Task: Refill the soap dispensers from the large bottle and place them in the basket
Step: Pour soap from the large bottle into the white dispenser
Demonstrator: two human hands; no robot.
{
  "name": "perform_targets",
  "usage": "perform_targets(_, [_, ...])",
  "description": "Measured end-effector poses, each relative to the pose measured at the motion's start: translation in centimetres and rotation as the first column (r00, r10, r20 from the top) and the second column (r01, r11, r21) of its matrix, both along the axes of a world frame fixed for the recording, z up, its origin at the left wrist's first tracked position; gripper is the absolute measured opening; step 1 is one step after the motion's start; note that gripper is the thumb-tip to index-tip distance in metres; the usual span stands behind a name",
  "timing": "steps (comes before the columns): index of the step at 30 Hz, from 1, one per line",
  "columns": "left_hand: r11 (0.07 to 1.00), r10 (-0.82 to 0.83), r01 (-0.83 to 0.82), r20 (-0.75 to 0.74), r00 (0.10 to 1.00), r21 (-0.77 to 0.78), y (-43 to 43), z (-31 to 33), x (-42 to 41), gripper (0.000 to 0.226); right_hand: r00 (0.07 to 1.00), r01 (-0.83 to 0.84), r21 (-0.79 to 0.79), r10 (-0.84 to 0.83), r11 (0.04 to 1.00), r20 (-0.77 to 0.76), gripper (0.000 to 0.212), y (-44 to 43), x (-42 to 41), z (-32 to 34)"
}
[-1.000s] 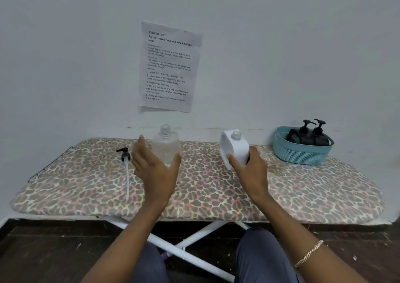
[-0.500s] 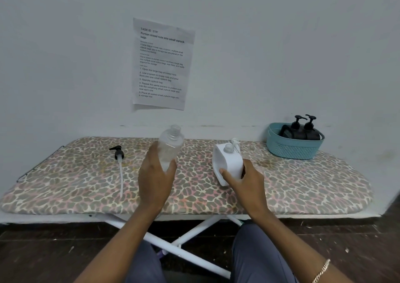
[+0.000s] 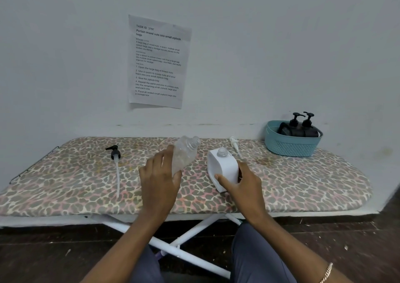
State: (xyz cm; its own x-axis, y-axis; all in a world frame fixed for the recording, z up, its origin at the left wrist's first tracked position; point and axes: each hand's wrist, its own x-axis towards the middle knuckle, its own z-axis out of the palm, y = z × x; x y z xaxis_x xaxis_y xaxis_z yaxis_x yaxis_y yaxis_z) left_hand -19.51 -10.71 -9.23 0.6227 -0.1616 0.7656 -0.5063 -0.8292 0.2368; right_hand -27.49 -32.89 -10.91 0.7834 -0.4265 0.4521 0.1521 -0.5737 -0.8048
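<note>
My left hand grips a clear uncapped plastic bottle, tilted with its mouth toward the right. My right hand holds a white square dispenser that stands on the ironing board with its neck open, just right of the clear bottle's mouth. A black pump head with a long white tube lies on the board to the left. A white pump lies behind the white dispenser. Two black pump dispensers sit in the teal basket at the far right.
The board has a leopard-print cover and stands against a white wall with a printed sheet taped on it. White crossed legs and my knees are below the front edge. The floor is dark.
The clear bottle has gone from upright to tilted toward the white dispenser. The white dispenser has been lowered from a raised, tilted hold to standing on the board.
</note>
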Motion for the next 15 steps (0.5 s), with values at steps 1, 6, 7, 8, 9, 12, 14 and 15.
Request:
perform_targets(1, [1.000,0.003,-0.003,0.013,1.000,0.010,-0.05,0.00,0.02,0.080,1.000,-0.001,0.003,0.001,1.000,0.004,0.049,0.04,-0.04,-0.05])
perform_targets(6, [1.000,0.002,-0.003,0.044,0.999,0.031,-0.42,-0.09,-0.04,0.083,1.000,0.014,-0.004,-0.014,1.000,0.014,0.050,0.12,-0.15,-0.19])
perform_targets(7, [0.999,0.001,-0.003,0.049,0.999,0.037,-0.46,-0.15,-0.06,0.083,1.000,0.010,-0.008,-0.010,1.000,0.020,0.051,0.17,-0.22,-0.18])
perform_targets(8, [0.999,0.001,-0.004,0.055,0.998,0.044,-0.50,-0.19,-0.09,0.084,1.000,0.003,-0.012,-0.003,1.000,0.028,0.050,0.25,-0.32,-0.15])
perform_targets(9, [0.999,0.003,-0.006,0.060,0.998,0.052,-0.54,-0.22,-0.12,0.085,0.999,-0.004,-0.015,0.005,1.000,0.036,0.050,0.34,-0.41,-0.12])
perform_targets(12, [0.997,0.012,-0.018,0.075,0.997,0.077,-0.74,-0.21,-0.24,0.088,0.999,-0.008,-0.021,0.009,1.000,0.048,0.049,0.47,-0.56,-0.18])
perform_targets(14, [0.995,0.017,-0.024,0.079,0.997,0.093,-0.89,-0.18,-0.37,0.088,0.999,-0.007,-0.015,0.007,1.000,0.047,0.049,0.50,-0.58,-0.22])
perform_targets(15, [0.995,0.020,-0.029,0.084,0.996,0.100,-0.96,-0.18,-0.43,0.087,0.999,-0.009,-0.011,0.009,1.000,0.048,0.049,0.50,-0.57,-0.24])
